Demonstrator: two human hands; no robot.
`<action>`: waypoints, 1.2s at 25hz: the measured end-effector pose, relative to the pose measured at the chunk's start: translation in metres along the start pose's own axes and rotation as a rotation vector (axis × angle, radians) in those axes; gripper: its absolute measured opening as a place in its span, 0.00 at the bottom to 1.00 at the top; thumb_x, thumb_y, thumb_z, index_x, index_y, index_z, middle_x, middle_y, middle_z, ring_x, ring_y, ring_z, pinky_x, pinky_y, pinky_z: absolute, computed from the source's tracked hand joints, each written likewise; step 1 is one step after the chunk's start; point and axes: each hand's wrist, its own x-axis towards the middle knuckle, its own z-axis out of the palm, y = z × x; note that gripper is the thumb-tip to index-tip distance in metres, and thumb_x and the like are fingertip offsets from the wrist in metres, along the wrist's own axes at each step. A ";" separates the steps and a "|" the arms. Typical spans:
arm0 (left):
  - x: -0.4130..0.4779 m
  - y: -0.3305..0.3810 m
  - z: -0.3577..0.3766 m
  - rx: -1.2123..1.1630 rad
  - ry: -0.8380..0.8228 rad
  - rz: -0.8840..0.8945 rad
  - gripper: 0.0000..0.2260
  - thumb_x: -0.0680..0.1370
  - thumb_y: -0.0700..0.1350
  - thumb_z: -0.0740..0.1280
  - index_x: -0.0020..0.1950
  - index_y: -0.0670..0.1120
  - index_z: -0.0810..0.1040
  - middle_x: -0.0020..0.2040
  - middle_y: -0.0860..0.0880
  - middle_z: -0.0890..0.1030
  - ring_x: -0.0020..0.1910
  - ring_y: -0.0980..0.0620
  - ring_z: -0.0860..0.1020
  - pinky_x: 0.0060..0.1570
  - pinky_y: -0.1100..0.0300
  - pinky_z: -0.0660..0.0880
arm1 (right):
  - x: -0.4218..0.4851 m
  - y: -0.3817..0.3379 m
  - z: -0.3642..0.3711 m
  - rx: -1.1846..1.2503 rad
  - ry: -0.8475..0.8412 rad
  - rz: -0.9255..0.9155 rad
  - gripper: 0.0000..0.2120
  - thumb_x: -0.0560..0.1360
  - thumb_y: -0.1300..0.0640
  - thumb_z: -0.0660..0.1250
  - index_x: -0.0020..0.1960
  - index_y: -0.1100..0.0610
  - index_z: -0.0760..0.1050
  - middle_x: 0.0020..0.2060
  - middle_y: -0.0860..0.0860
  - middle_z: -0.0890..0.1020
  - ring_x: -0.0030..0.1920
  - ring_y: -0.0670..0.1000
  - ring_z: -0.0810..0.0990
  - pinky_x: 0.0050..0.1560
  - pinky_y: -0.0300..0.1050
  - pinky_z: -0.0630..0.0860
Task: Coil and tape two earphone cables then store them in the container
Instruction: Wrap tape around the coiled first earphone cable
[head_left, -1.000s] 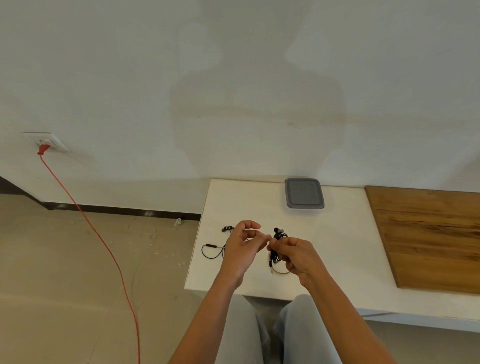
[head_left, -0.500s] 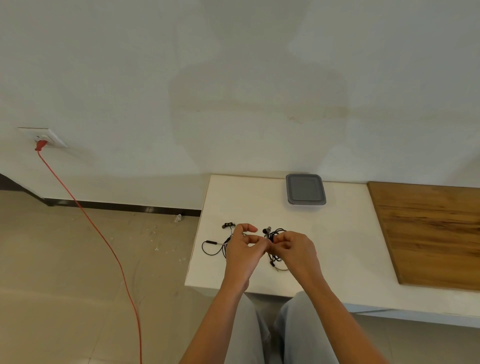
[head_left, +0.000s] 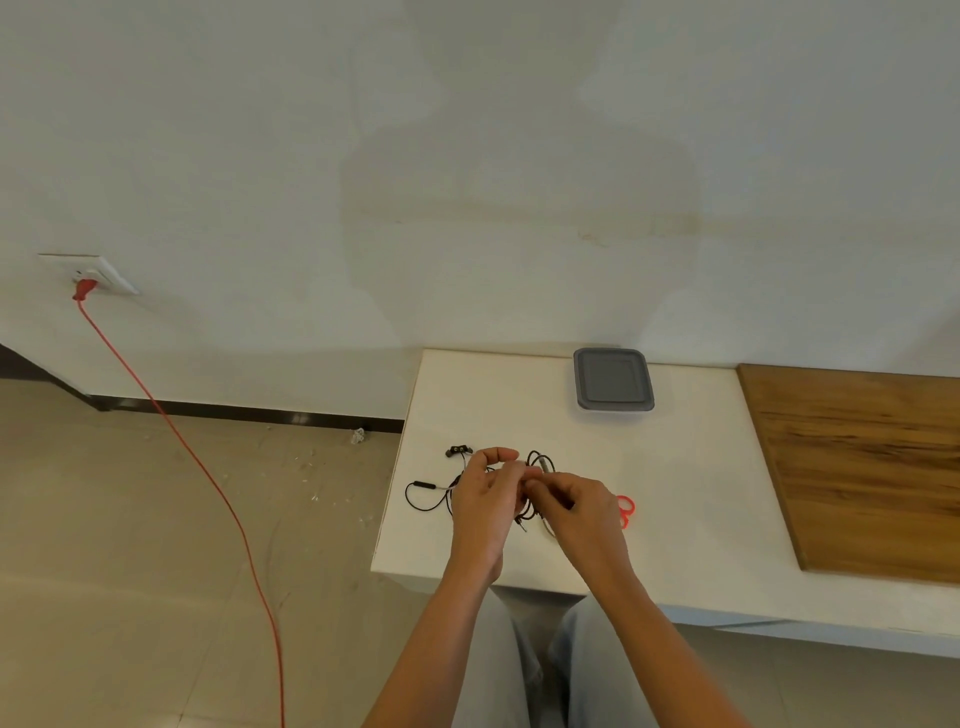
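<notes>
Smooth white table (head_left: 519, 395) lies under the hands, with a grained wooden board (head_left: 857, 467) to their right. A lidded grey rounded-rectangle container (head_left: 613, 379) stands beyond the right hand (head_left: 582, 512). The right hand and the left hand (head_left: 488, 499) pinch a thin black looped earphone cable (head_left: 540, 460) between them. A second cable (head_left: 423, 491) lies loose just left of the left hand.

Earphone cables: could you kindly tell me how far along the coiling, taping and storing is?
Nothing looks finished yet. In hand: the left hand and right hand pinch one black earphone cable, bunched between them; tape isn't discernible. Remaining: the second earphone lies loose on the table, and the grey container at the back has its lid on.
</notes>
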 end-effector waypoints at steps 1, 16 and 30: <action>0.000 0.000 0.000 -0.028 0.010 0.001 0.07 0.76 0.39 0.67 0.53 0.45 0.75 0.43 0.43 0.85 0.46 0.44 0.82 0.51 0.50 0.79 | 0.001 0.002 0.000 0.034 0.020 0.031 0.09 0.76 0.55 0.67 0.40 0.45 0.82 0.31 0.46 0.83 0.31 0.45 0.78 0.33 0.33 0.72; 0.027 -0.009 -0.036 0.978 -0.429 0.638 0.15 0.80 0.53 0.61 0.67 0.59 0.72 0.71 0.61 0.68 0.70 0.57 0.64 0.69 0.59 0.59 | 0.021 -0.007 -0.038 0.127 -0.329 0.161 0.06 0.76 0.59 0.68 0.44 0.57 0.85 0.37 0.50 0.86 0.38 0.40 0.83 0.38 0.29 0.74; 0.023 0.005 -0.032 1.067 -0.464 0.631 0.05 0.79 0.46 0.65 0.47 0.45 0.78 0.47 0.49 0.82 0.55 0.51 0.76 0.70 0.55 0.61 | 0.024 -0.024 -0.046 0.115 -0.421 0.390 0.14 0.77 0.54 0.67 0.34 0.56 0.83 0.22 0.46 0.78 0.25 0.44 0.66 0.30 0.36 0.65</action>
